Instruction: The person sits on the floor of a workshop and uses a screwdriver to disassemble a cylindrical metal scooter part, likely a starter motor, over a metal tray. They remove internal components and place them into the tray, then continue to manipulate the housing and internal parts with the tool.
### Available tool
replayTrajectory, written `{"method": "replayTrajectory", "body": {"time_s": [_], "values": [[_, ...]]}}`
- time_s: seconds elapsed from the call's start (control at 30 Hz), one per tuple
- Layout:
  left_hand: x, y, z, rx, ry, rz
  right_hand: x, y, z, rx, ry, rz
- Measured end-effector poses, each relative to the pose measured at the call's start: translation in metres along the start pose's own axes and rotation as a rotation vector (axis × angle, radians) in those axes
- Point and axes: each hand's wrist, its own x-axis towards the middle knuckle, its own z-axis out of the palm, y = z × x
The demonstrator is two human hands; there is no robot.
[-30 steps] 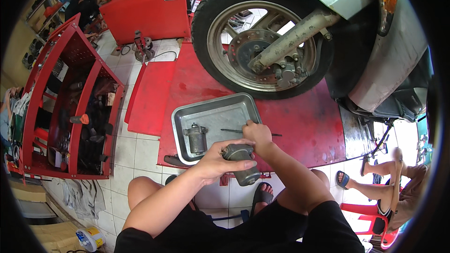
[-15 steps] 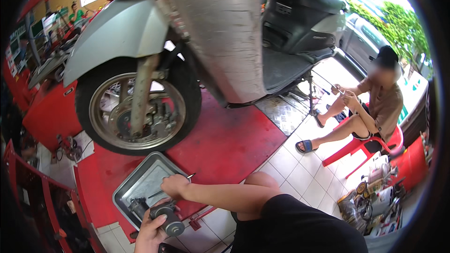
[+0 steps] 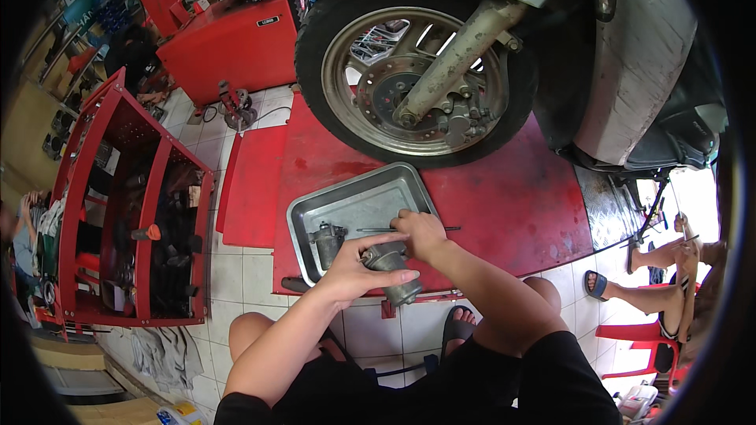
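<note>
My left hand (image 3: pixel 358 271) grips a dull grey metal cylindrical motor (image 3: pixel 398 287), held over the tray's near edge. Just above it, my right hand (image 3: pixel 419 232) is closed on a thin dark rod-like tool (image 3: pixel 372 230), its fingers partly hiding the top of the motor. Beneath my hands is a steel tray (image 3: pixel 342 197) on a red platform (image 3: pixel 516 216). A second, similar motor (image 3: pixel 326 248) lies in the tray's left part.
Beyond the tray stands a scooter's front wheel (image 3: pixel 339 122). At left are a red shelf cart (image 3: pixel 134 307) with an orange-handled tool and a red machine (image 3: pixel 197 71) behind it. At right a seated person (image 3: pixel 693 291) is on a red plastic chair.
My head swung right and up half a second ago and is back down on my hands. Both hands still hold their items, and the right hand with the rod sits slightly further left over the tray.
</note>
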Motion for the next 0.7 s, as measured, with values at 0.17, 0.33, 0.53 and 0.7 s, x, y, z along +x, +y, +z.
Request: {"method": "replayTrajectory", "body": {"time_s": [0.17, 0.33, 0.53, 0.7], "values": [[-0.001, 0.000, 0.008, 0.044, 0.034, 0.017, 0.001, 0.003, -0.006, -0.028, -0.029, -0.010], [0.000, -0.004, 0.005, 0.115, 0.006, 0.098, 0.000, 0.003, -0.006, -0.045, -0.028, 0.030], [-0.004, -0.007, -0.004, 0.251, 0.144, 0.260, 0.000, 0.023, -0.036, 0.387, 0.288, 0.056], [-0.002, -0.018, -0.011, 0.577, 0.299, 0.296, -0.022, 0.012, -0.069, 0.731, 0.372, 0.133]]}}
